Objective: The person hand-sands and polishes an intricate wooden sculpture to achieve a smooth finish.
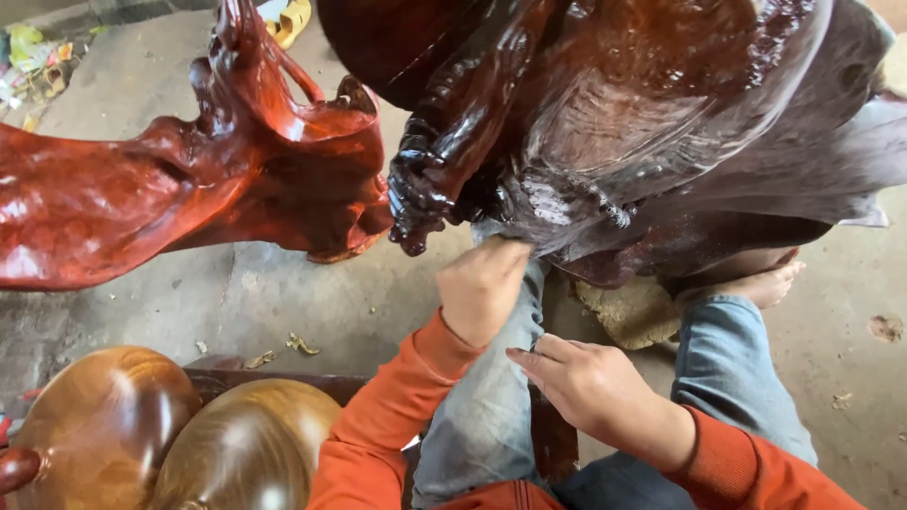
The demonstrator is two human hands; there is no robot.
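Left of the dark glossy wood carving (661,123), a red lacquered root sculpture (189,179) is seen over the concrete floor (283,302), with two rounded polished wooden pieces (170,434) below it. The left hand (482,283) is closed in a fist against the carving's lower edge; anything gripped is hidden. The right hand (586,382) lies loosely open on the jeans-clad knee (491,406), below the carving, with a bare foot (761,283) beneath its right side.

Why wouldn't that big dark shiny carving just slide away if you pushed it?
The dark carving looks like solid, bulky wood, so it's probably very heavy. Its glossy finish likely feels slippery. The left hand presses its lower edge, and thin carved bits there might chip.
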